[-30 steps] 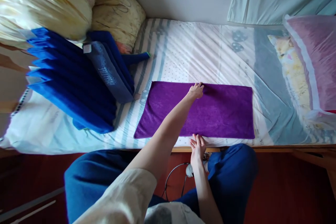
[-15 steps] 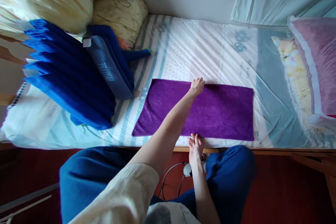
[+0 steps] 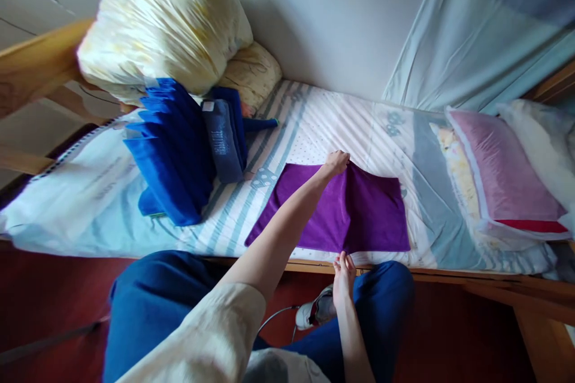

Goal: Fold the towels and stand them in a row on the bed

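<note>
A purple towel [image 3: 377, 215] lies spread on the bed, its middle raised into a ridge between my hands. With fingers closed, my left hand [image 3: 338, 161] pinches the far edge near the middle. Directly opposite, my right hand [image 3: 344, 272] grips the near edge between thumb and fingertips, just over the bed's front rim. My left forearm crosses above the towel and hides part of its left half.
Folded blue towels [image 3: 175, 155] stand in a row on the left, beside a grey-blue towel [image 3: 224, 143] with lettering. Behind them is a large cream bundle [image 3: 175, 24]. A pink pillow [image 3: 512, 167] lies at right. The wooden bed edge [image 3: 300, 266] runs in front of my knees.
The towel's middle has been pinched at both edges and lifted into a ridge, drawing its sides inward. My right hand has closed on the near edge. The view has tilted upward.
</note>
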### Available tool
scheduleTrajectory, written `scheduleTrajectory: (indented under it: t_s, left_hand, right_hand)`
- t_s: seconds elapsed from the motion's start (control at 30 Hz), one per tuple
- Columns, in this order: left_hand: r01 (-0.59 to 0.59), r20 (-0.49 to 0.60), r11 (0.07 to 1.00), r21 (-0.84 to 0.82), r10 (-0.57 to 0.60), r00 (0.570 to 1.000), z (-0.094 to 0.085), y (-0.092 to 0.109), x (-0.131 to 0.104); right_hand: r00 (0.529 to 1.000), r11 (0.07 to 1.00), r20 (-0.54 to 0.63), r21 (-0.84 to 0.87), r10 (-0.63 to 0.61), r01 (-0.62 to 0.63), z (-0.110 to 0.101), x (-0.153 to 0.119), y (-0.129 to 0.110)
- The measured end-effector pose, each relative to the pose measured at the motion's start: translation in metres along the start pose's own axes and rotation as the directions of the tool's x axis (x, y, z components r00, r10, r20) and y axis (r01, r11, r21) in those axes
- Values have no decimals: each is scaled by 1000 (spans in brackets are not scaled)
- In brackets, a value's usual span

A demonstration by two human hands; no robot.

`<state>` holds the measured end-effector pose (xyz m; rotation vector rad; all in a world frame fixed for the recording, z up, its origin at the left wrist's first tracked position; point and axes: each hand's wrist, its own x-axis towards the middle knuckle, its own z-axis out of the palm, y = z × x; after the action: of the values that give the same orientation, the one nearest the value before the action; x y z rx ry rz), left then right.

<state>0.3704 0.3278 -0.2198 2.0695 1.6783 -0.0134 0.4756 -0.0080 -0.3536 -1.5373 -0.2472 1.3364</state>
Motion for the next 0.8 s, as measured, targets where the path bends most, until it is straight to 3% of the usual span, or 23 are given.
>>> scheduleTrajectory:
  t_s: [0.1, 0.2, 0.33, 0.5, 0.6, 0.73, 0.8]
  left_hand:
    - [2, -84, 996, -92, -9, 996, -29, 5, -17]
    - [-37, -176, 976, -215, -2, 984, -56, 3, -36]
    - [-127, -302, 877, -464, -21, 953, -89, -13, -66]
    - [-310, -402, 602, -736, -21, 915, -126, -41, -116]
    - [-420, -470, 446, -791, -4, 883, -145, -53, -149]
    - [-439, -516, 406, -801, -97, 851, -166, -60, -188]
    - [-424, -518, 413, -806, -147, 843, -173, -62, -202]
  right_hand:
    - [993, 990, 11, -73, -118, 119, -28, 3, -30]
    - [969, 969, -58, -57, -242, 239, -50, 3, -60]
    - [901, 908, -112, -53, -418, 415, -60, -3, -110]
    - [826, 840, -177, -4, -535, 543, -46, -26, -206]
    - [756, 760, -88, -13, -648, 650, -33, -43, -264]
    - [620, 619, 26, -33, -784, 784, -14, -58, -322]
    - [589, 586, 64, -53, -806, 808, -5, -62, -340]
